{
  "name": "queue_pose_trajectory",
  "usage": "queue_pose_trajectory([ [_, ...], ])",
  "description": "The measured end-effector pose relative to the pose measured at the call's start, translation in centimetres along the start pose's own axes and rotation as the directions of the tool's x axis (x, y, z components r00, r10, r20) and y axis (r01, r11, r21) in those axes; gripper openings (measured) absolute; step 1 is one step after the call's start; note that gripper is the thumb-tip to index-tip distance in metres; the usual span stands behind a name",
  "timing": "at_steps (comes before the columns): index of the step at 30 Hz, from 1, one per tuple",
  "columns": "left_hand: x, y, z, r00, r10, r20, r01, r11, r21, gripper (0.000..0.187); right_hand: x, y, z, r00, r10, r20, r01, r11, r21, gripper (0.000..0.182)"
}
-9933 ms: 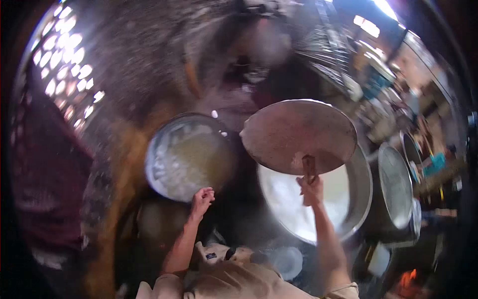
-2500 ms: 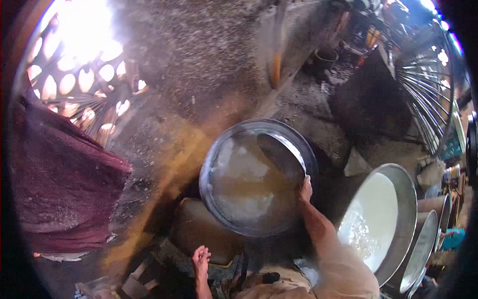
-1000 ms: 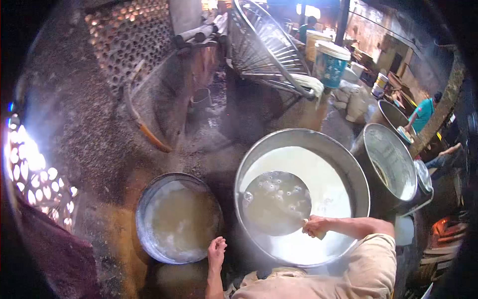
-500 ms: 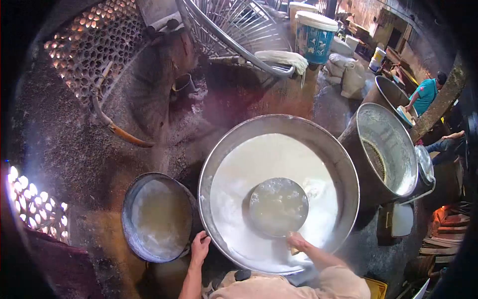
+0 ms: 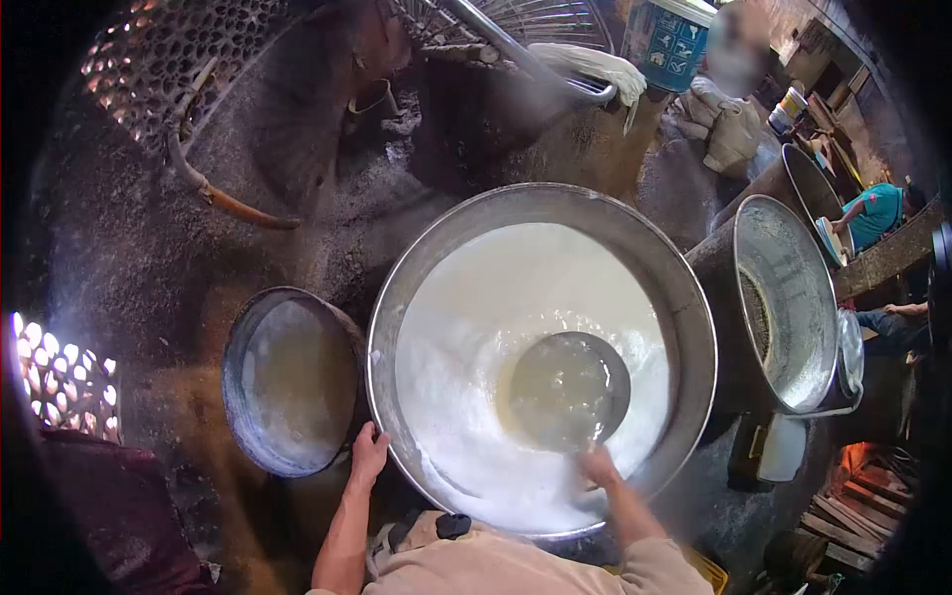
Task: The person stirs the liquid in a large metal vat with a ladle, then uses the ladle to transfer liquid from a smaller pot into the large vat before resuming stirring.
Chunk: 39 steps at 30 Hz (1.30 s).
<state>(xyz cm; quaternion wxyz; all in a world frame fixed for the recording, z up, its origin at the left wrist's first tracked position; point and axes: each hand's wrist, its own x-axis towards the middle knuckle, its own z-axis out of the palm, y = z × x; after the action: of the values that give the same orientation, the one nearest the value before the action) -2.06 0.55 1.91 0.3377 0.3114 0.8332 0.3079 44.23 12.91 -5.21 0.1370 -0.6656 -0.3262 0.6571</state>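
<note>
While steam drifts over it, the large steel vat point(image 5: 684, 297) of white foamy liquid sits before me. Beside it, left: smaller pan point(image 5: 238, 387) of cloudy liquid. Within the vat: round ladle bowl point(image 5: 567, 389), half sunk. My right hand point(image 5: 600, 466), arm stretched forward, clenches the ladle's handle. My left hand point(image 5: 369, 458) rests fingers curled on the vat's rim.

I am seeing a dark, ash-strewn hearth surface point(image 5: 149, 268) carrying a wide steel pan point(image 5: 684, 297) of white foamy liquid, a smaller basin point(image 5: 236, 342) sitting just beside it, and a tall metal pot point(image 5: 793, 238) standing to its right.
</note>
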Motion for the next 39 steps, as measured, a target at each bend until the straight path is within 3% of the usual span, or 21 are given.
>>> queue_pose_trajectory([
  [3,-0.4,1.0,-0.2,1.000,0.003,0.014,-0.003,1.000,0.022,0.030,1.5,1.4,-3.9,0.991,-0.050,-0.124,0.028,0.984,-0.175,0.010],
  [5,0.0,0.0,0.1,0.999,0.037,0.019,-0.036,0.998,-0.053,0.030,1.1,0.8,-6.7,0.991,-0.057,-0.119,0.033,0.980,-0.195,0.011],
  [6,0.2,-0.1,-0.1,0.998,0.010,0.062,-0.009,0.999,-0.031,0.035,1.8,1.4,-8.6,0.971,-0.155,-0.185,0.083,0.934,-0.349,0.011],
  [7,0.4,-0.9,0.2,0.998,0.016,0.061,-0.014,0.999,-0.040,0.035,0.6,-0.2,-9.5,0.963,-0.119,-0.243,0.027,0.936,-0.350,0.011],
  [8,0.9,-2.0,0.8,0.998,0.037,0.046,-0.036,0.999,-0.028,0.038,0.9,-0.7,-10.4,0.914,-0.153,-0.376,-0.046,0.881,-0.471,0.011],
  [9,1.1,-2.7,1.0,0.998,0.060,0.033,-0.059,0.998,-0.016,0.042,1.1,-0.5,-12.6,0.899,-0.234,-0.370,0.043,0.888,-0.458,0.016],
  [11,0.8,-2.2,0.9,0.997,0.052,0.063,-0.049,0.998,-0.049,0.046,-1.3,-3.9,-13.5,0.707,-0.553,-0.441,0.004,0.627,-0.779,0.025],
  [12,0.6,-1.9,0.9,0.997,0.066,0.043,-0.063,0.996,-0.059,0.047,-0.6,-4.7,-15.0,0.717,-0.528,-0.455,-0.047,0.615,-0.787,0.029],
  [13,0.4,-1.8,0.8,0.997,0.079,0.024,-0.077,0.995,-0.068,0.047,-3.9,-8.1,-13.6,0.651,-0.607,-0.455,0.149,0.690,-0.708,0.028],
  [16,-0.3,-1.3,0.5,0.993,0.095,0.071,-0.088,0.991,-0.100,0.049,-3.0,-10.6,-15.7,0.403,-0.863,-0.304,-0.003,0.331,-0.943,0.032],
  [17,-0.7,-1.0,0.4,0.992,0.083,0.097,-0.071,0.991,-0.116,0.049,-2.7,-12.0,-15.0,0.393,-0.867,-0.305,-0.005,0.330,-0.944,0.032],
  [19,-1.2,-1.2,0.3,0.986,0.079,0.149,-0.054,0.985,-0.162,0.051,-2.1,-15.0,-13.1,0.452,-0.733,-0.509,0.116,0.614,-0.781,0.032],
  [21,-2.1,-0.8,-0.1,0.984,0.115,0.133,-0.100,0.988,-0.116,0.055,-7.8,-20.4,-4.0,0.568,-0.695,-0.441,0.432,0.707,-0.560,0.028],
  [23,-1.3,-2.8,1.1,0.978,0.140,0.156,-0.128,0.988,-0.086,0.063,-9.4,-23.7,2.1,0.667,-0.681,-0.303,0.480,0.704,-0.523,0.020],
  [25,-1.6,-2.5,0.7,0.972,0.115,0.206,-0.102,0.992,-0.070,0.064,-6.4,-24.7,5.6,0.636,-0.754,-0.164,0.426,0.519,-0.741,0.017],
  [27,-2.2,-1.6,0.0,0.968,0.117,0.221,-0.106,0.992,-0.061,0.061,-3.3,-25.4,10.4,0.503,-0.862,-0.059,0.429,0.308,-0.849,0.027],
  [29,-2.4,-1.1,-0.3,0.967,0.101,0.234,-0.093,0.995,-0.044,0.060,-3.2,-25.7,15.0,0.595,-0.802,-0.054,0.474,0.403,-0.783,0.028],
  [32,-1.9,-1.6,0.2,0.968,0.099,0.232,-0.095,0.995,-0.031,0.061,-2.4,-25.6,19.9,0.682,-0.729,-0.047,0.376,0.406,-0.833,0.030],
  [33,-2.2,-1.5,0.3,0.969,0.086,0.230,-0.081,0.996,-0.031,0.061,-1.7,-25.1,20.7,0.652,-0.757,0.046,0.404,0.296,-0.866,0.029],
  [36,-2.4,-1.2,0.1,0.971,0.106,0.216,-0.103,0.994,-0.026,0.059,-1.9,-24.2,23.1,0.719,-0.693,0.041,0.323,0.282,-0.903,0.027],
  [39,-2.6,-0.6,-0.3,0.966,0.109,0.236,-0.110,0.994,-0.011,0.057,-1.6,-22.2,23.3,0.701,-0.710,0.074,0.333,0.233,-0.914,0.026],
])
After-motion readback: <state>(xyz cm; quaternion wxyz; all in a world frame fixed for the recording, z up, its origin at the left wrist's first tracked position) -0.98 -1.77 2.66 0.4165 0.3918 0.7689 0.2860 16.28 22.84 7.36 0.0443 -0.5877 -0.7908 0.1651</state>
